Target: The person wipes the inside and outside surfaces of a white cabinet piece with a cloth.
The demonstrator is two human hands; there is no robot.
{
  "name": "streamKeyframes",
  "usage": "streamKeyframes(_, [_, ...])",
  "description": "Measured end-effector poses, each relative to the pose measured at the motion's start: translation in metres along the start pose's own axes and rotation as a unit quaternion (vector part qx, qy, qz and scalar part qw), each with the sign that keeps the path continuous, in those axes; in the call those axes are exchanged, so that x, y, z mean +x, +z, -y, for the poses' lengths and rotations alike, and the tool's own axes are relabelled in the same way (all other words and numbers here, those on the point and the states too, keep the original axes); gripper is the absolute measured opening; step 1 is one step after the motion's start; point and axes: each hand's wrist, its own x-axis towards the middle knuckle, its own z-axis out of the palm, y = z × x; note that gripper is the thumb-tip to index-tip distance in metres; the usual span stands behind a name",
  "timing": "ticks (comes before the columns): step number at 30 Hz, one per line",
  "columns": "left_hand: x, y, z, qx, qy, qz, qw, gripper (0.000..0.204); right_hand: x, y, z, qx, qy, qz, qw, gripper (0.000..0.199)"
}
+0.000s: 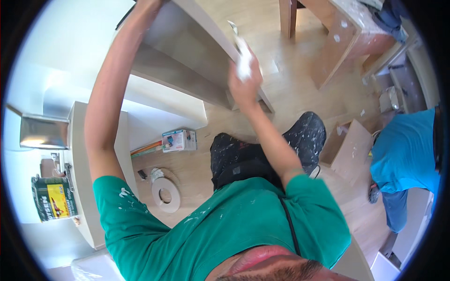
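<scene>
A beige open-fronted cabinet [169, 66] leans in front of me. My left hand [151, 3] is at its upper end, cut off by the picture's edge with the fingers hidden. Just outside the cabinet's long right edge, my right hand [246, 82] is closed round a white hand-held tool [243, 58]. The tool has a narrow, curved tip; motion smears it, and its exact kind does not show.
Left of my legs lie a ring-shaped roll [166, 195] and a small printed box [179, 140]. A green-and-yellow carton [54, 198] rests farther left. At right, a person in a blue shirt [406, 150] is beside an open wooden box [347, 143]. A paint-spotted wooden bench [344, 44] stands beyond.
</scene>
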Motion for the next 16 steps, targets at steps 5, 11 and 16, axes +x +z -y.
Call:
streamKeyframes(5, [0.049,-0.017,0.087,0.126,0.187,-0.039,0.973,0.069,-0.171,-0.132,-0.149,-0.277,0.274,0.107,0.915,0.044])
streamKeyframes(11, [0.009,0.01,0.041,0.099,0.135,-0.135,0.977,0.065,-0.092,-0.114,-0.057,-0.156,0.268,-0.012,0.951,0.036])
streamKeyframes(16, [0.005,-0.01,0.034,-0.096,0.154,-0.171,0.969,0.064,0.045,-0.02,0.074,0.119,-0.015,-0.014,0.993,0.053])
